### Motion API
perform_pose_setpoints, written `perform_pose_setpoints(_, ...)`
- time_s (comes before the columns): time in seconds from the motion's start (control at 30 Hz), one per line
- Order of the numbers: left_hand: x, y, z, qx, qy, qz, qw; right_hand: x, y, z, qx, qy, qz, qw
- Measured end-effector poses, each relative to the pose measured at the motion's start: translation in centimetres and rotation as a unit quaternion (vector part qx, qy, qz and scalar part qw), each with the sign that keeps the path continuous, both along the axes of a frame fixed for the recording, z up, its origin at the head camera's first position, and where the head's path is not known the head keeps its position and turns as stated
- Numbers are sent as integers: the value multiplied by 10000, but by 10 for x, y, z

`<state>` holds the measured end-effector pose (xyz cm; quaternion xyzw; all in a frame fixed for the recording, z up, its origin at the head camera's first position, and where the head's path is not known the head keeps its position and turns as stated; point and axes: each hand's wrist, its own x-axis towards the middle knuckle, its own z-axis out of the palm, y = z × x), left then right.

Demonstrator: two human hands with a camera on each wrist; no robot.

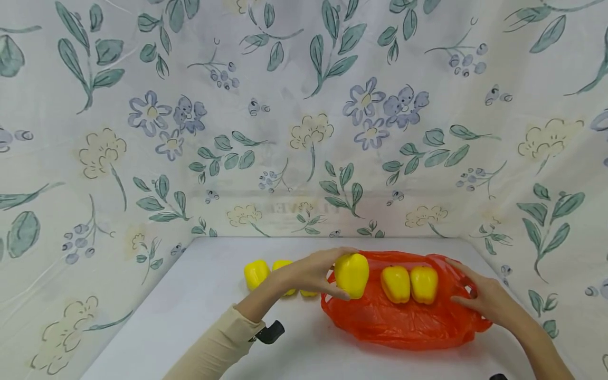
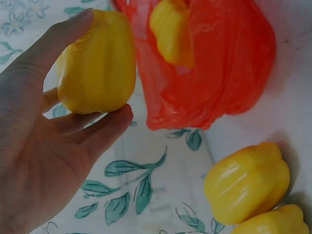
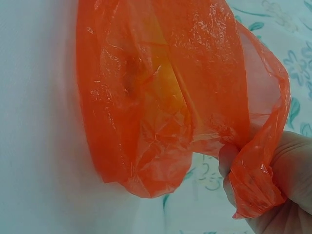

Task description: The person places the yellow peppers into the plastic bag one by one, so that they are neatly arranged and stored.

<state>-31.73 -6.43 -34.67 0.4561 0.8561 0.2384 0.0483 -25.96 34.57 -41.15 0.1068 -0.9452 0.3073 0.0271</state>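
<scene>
A yellow bell pepper [image 1: 352, 276] is held in my left hand [image 1: 313, 272], thumb on one side and fingers on the other, over the left edge of a red plastic bag [image 1: 375, 322]. In the left wrist view that bell pepper [image 2: 97, 63] is apart from the bag. Two more yellow peppers [image 1: 396, 284] lie side by side within the bag's opening. My right hand [image 1: 489, 298] grips the bag's right side; in the right wrist view, bunched red plastic [image 3: 256, 187] sits between its thumb and fingers.
Several yellow peppers [image 1: 257, 274] rest on the white table [image 1: 157, 316] left of the bag, partly behind my left forearm. A floral cloth [image 1: 294, 105] hangs behind and at both sides of the table.
</scene>
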Motion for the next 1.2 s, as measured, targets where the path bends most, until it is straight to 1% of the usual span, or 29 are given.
perform_pose_setpoints(0.1,-3,13,-2,-211,-64,-67,9997,0,1,1,-43,4,42,10000)
perform_pose_setpoints(0.23,-9,28,-8,-454,-33,-103,9989,1,2,3,-48,10,65,10000)
perform_pose_setpoints(0.37,-19,41,-16,-669,-25,-64,9977,1,2,4,-14,46,39,10000)
perform_pose_setpoints(0.53,-29,54,-27,-901,-64,-29,9959,2,2,0,-100,-99,-4,9999)
perform_pose_setpoints(0.6,-33,57,-31,-933,-119,-19,9956,2,2,-1,-91,-62,-3,9999)
perform_pose_setpoints(0.83,-42,67,-39,-1051,-138,108,9943,2,2,-4,-44,144,38,9999)
perform_pose_setpoints(1.03,-46,74,-43,-1167,-254,261,9925,1,2,-2,36,34,-40,10000)
perform_pose_setpoints(1.2,-48,77,-44,-1282,-323,510,9899,1,2,-1,29,28,-37,10000)
